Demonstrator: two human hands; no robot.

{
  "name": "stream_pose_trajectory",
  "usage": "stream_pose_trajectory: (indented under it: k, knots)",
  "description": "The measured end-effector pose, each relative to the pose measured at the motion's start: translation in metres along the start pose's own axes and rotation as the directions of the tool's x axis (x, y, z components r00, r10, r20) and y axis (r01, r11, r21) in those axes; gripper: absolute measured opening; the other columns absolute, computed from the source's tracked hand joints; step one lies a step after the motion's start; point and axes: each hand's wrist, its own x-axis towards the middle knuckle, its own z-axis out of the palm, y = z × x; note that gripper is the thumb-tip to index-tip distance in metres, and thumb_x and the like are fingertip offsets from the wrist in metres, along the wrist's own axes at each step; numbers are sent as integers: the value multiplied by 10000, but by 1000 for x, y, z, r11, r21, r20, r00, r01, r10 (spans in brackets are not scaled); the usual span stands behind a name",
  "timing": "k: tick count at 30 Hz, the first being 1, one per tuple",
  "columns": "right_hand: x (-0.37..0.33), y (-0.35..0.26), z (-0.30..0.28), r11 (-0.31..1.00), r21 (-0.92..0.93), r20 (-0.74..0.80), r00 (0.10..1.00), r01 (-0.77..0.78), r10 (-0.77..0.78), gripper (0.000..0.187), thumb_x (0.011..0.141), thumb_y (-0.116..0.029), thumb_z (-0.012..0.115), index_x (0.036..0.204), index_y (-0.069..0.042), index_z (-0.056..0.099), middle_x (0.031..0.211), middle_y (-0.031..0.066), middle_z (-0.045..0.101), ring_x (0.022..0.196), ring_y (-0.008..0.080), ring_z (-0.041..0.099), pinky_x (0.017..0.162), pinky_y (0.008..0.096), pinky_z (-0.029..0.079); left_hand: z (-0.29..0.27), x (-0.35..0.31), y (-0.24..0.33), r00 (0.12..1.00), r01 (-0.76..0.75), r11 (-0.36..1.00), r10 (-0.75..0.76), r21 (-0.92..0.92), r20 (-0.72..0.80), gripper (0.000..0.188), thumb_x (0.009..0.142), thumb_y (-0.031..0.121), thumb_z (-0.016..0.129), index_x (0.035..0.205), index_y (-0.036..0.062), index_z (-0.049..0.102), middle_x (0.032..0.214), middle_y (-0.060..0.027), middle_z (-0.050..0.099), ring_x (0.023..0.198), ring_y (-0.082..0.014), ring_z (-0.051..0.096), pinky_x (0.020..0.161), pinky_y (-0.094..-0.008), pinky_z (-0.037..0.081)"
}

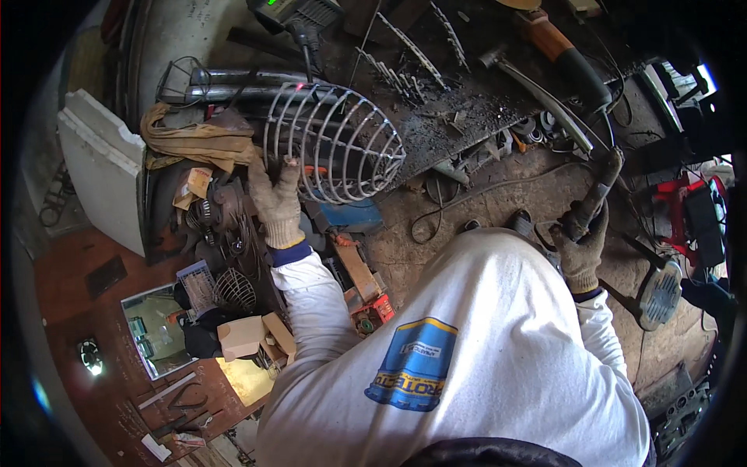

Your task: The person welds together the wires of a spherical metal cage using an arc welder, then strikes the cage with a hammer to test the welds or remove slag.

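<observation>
The wire cage (336, 145) sits at 11 o'clock; your left hand (277, 196) is at its rim, fingers parted, grip unclear. Your right hand (582, 253), toward 3 o'clock, holds a dark tool (598, 191). The cage looks stiff, probably light; grasp its outer rim.

Two hands (276, 202) (583, 253), one hammer (542, 101), one grinder (566, 61), apparently two wire cages (339, 145) (235, 290).

Left hand (278, 201) stretches forward, fingers parted; right hand (581, 253) curls.
</observation>
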Motion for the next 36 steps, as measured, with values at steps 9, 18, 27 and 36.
stream_pose_trajectory:
  k: [9, 18, 27, 36]
  knots:
    - [4, 2, 2, 1000, -25, -19, 1000, 11, -11, 904, 686, 69, 673, 1488, -90, 288, 1139, 75, 546, 883, 153, 573, 789, 313, 528, -9, -15, 48, 993, -59, 983, 41, 172, 107, 525, 810, 472, 765, 994, 23, 566, 888, -83, 623, 807, -197, 611, 712, -342, 499]
    - [2, 10, 2, 998, 57, 18, 999, 42, -43, 921, 683, 63, 694, 1492, -93, 284, 1108, 55, 549, 834, 118, 547, 722, 268, 522, -12, -31, 46, 995, -81, 965, 66, 249, 70, 682, 692, 648, 773, 922, 32, 590, 797, -87, 604, 699, -257, 611, 618, -389, 475]
    - [-6, 10, 2, 997, 56, -16, 999, -49, 50, 994, 661, -9, 800, 1500, -71, 270, 1071, 63, 551, 857, 156, 590, 750, 317, 533, -21, -41, 26, 982, -183, 949, 168, 257, 83, 558, 707, 479, 848, 953, 44, 601, 837, -70, 615, 699, -244, 617, 608, -364, 475]
    - [-6, 12, 2, 999, 47, 33, 999, 15, -17, 867, 726, 43, 688, 1482, -100, 289, 1130, 73, 544, 853, 136, 572, 718, 294, 550, -22, -39, 51, 975, -216, 941, 197, 259, 97, 460, 709, 320, 872, 965, 46, 606, 904, -78, 630, 781, -248, 634, 666, -350, 493]
